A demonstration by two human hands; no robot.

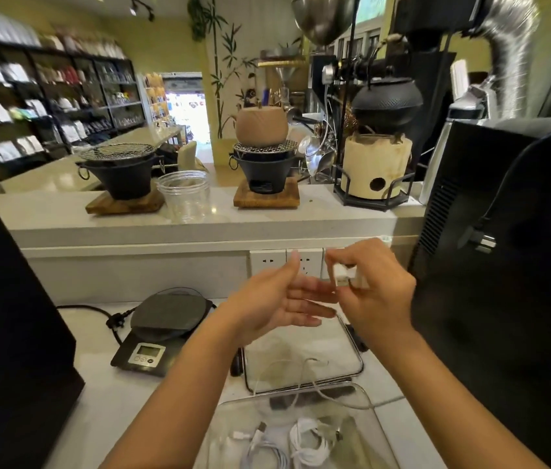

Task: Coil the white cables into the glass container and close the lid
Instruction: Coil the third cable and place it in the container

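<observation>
A clear glass container sits at the bottom middle of the counter with two coiled white cables inside. Just behind it lies its clear lid with a dark rim, flat on the counter. A thin white cable trails over the container's far edge and the lid. My right hand is raised in front of the wall sockets, pinching a small white charger plug. My left hand is held beside it, palm turned right, fingers straight and apart, holding nothing.
A black kitchen scale with its black cord stands left of the lid. Wall sockets sit under the raised ledge. On the ledge are a clear plastic jar, two black stoves and a black kettle. Large black appliances flank both sides.
</observation>
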